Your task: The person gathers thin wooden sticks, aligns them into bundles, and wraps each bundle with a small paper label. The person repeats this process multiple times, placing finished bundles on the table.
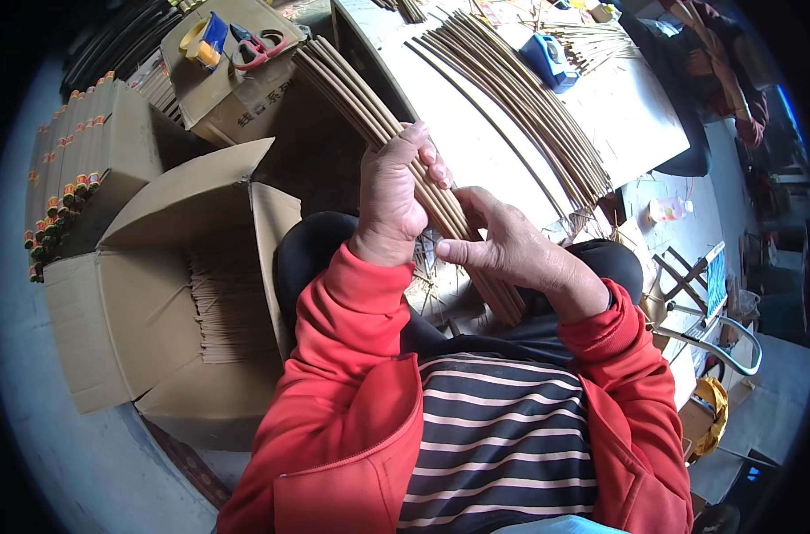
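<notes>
Fingers (429, 158) of the left hand (391, 182) clamped on long, thin brown sticks (443, 211) — right of the open brown cardboard box (151, 307); right hand (522, 246), farther from that box — thumb and forefinger apart.

A hand could pass over the white tabletop (447, 116) at upper centre, between the held stick bundle (350, 92) and the spread brown sticks (527, 105), but those sticks and the blue tape dispenser (550, 62) stand in the way toward upper right.
</notes>
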`<state>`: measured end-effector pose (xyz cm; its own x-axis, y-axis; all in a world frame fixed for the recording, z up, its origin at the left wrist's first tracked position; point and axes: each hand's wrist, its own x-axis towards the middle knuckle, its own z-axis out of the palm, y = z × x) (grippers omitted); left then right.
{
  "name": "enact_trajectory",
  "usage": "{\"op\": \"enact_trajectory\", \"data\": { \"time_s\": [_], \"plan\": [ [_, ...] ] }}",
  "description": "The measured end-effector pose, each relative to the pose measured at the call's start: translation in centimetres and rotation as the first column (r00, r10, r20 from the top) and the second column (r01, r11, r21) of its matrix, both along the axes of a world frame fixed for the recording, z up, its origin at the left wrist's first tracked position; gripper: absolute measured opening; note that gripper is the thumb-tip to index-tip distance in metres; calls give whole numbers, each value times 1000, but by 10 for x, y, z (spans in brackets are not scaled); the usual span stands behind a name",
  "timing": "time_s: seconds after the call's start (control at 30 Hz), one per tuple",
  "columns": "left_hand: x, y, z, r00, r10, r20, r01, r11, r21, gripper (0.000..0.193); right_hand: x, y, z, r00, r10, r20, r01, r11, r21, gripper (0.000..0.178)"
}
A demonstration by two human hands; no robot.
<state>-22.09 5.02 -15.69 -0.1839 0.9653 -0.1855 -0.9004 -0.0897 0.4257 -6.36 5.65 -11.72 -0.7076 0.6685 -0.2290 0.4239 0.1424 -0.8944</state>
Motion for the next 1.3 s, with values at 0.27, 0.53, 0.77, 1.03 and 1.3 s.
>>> {"op": "enact_trajectory", "data": {
  "time_s": [0.27,0.53,0.77,1.03,1.3],
  "plan": [
    [-2,-3,-7,986,-111,126,98,989,111,10,9,-22,-4,983,-149,-110,-21,501,-865,14],
    [3,-4,-13,972,-169,164,149,981,126,11,17,-35,-7,994,-108,13,83,670,-738,18],
    [9,-9,-11,994,20,-104,-26,998,-59,12,5,-38,1,938,-104,331,211,928,-306,20],
    [4,-7,-5,997,25,72,-27,999,30,11,9,-30,-10,995,-64,75,98,745,-660,17],
    [7,-12,-7,998,66,-13,-66,998,7,9,1,-33,-3,969,-98,226,161,946,-280,20]
  ]
}}
